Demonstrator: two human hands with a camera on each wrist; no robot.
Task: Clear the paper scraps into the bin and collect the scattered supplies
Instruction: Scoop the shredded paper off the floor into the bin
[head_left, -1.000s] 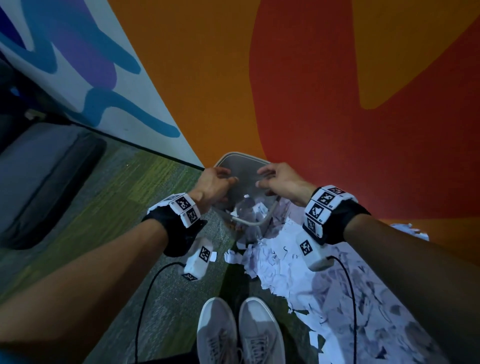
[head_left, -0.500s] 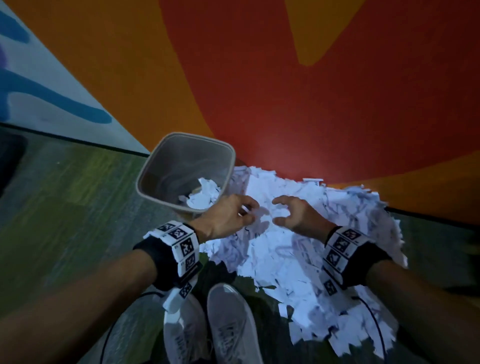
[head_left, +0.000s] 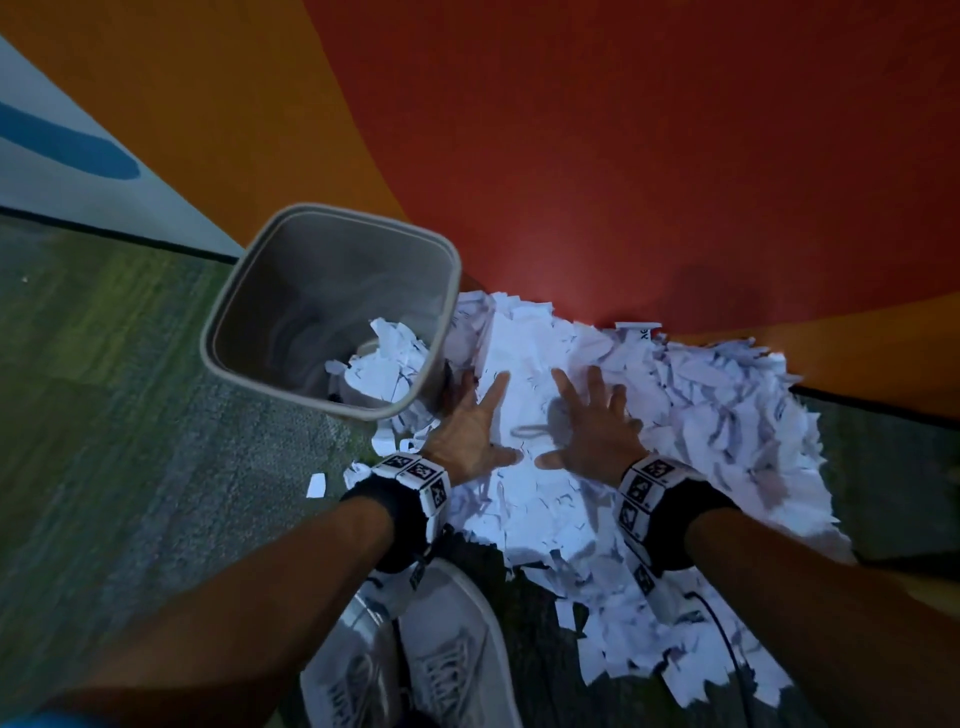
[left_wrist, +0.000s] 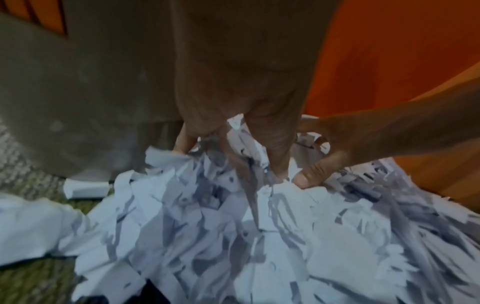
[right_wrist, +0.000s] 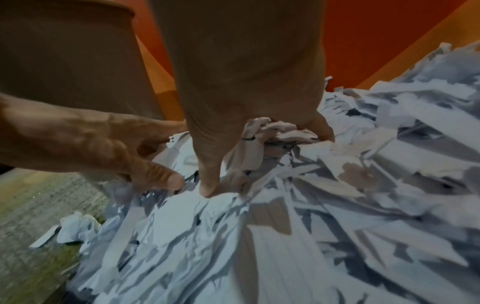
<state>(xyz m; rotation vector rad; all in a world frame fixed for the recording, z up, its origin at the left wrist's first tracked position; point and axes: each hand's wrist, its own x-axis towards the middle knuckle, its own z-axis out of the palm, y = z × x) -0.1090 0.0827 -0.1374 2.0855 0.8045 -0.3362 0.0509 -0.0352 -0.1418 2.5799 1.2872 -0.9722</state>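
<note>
A grey bin (head_left: 311, 291) stands on the carpet by the wall, with white paper scraps (head_left: 384, 364) lying inside it. To its right a big pile of white paper scraps (head_left: 701, 415) spreads along the wall's foot. My left hand (head_left: 475, 415) and right hand (head_left: 587, 410) lie side by side on the pile's near-left part, fingers spread and pressed into the paper. In the left wrist view my left hand's fingers (left_wrist: 275, 156) dig down into the scraps (left_wrist: 233, 236) next to the bin's wall (left_wrist: 78, 102). The right wrist view shows my right hand (right_wrist: 265, 162) sunk into scraps (right_wrist: 337, 205).
An orange and red wall (head_left: 623, 156) rises right behind the pile and bin. Green-grey carpet (head_left: 130, 415) lies to the left, with a stray scrap (head_left: 315, 484) on it. My white shoes (head_left: 415, 665) stand at the pile's near edge. A black cable (head_left: 722, 639) hangs from my right wrist.
Both hands have come from over the bin's mouth down onto the pile. Half a second ago they hovered loosely curled; now their fingers are spread on the paper.
</note>
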